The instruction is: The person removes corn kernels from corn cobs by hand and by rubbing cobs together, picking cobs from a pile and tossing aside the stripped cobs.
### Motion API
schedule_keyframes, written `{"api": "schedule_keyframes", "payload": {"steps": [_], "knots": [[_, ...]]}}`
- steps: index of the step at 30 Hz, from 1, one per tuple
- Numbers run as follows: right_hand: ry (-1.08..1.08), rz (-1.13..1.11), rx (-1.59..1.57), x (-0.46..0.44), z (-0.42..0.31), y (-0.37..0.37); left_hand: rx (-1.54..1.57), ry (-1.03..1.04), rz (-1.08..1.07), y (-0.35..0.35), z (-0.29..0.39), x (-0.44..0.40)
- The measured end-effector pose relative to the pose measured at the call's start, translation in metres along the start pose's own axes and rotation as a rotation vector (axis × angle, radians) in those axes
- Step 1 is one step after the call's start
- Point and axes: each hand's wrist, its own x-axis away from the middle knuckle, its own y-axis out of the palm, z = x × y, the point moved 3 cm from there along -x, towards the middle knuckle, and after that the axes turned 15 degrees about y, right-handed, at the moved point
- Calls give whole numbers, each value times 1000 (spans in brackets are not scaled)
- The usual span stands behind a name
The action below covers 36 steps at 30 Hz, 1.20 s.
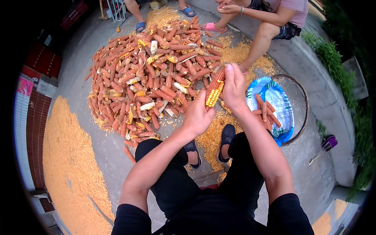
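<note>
A partly shelled corn cob (214, 91) is held tilted between my two hands, above my knees. Yellow kernels remain in rows on its lower part, while the upper part shows bare reddish core. My left hand (199, 114) wraps around the lower end. My right hand (234, 87) grips the upper end from the right, thumb pointing up. Beyond my hands lies a big heap of corn cobs (145, 84), mostly bare and red, a few with kernels left on them. Loose kernels (213, 133) cover the ground between my shoes.
To the right, a round basket lined with blue-and-white plastic (284, 103) holds several bare cobs (267, 111). A wide spread of kernels (72, 168) lies at left. Another person in a pink top (291, 8) sits at upper right; another person's legs (135, 13) show behind the heap. Purple slippers (329, 143) lie far right.
</note>
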Motion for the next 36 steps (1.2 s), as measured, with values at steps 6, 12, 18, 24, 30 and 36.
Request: {"api": "schedule_keyframes", "payload": {"steps": [6, 12, 18, 24, 30, 36], "knots": [[354, -123, -311, 3, -7, 8, -74, 6, -5, -13, 2, -5], [131, -4, 26, -1, 6, 13, -366, -37, -123, -25, 9, -3], [335, -144, -289, 4, 5, 12, 35, -4, -40, -19, -9, 1], [459, -198, -455, 3, -1, 6, 246, -45, -62, -16, -10, -3], [369, -126, -283, 1, 5, 6, 379, -112, -95, -12, -15, 0], [457, -157, -196, 2, 5, 6, 253, -61, -45, -13, -23, -2]]}}
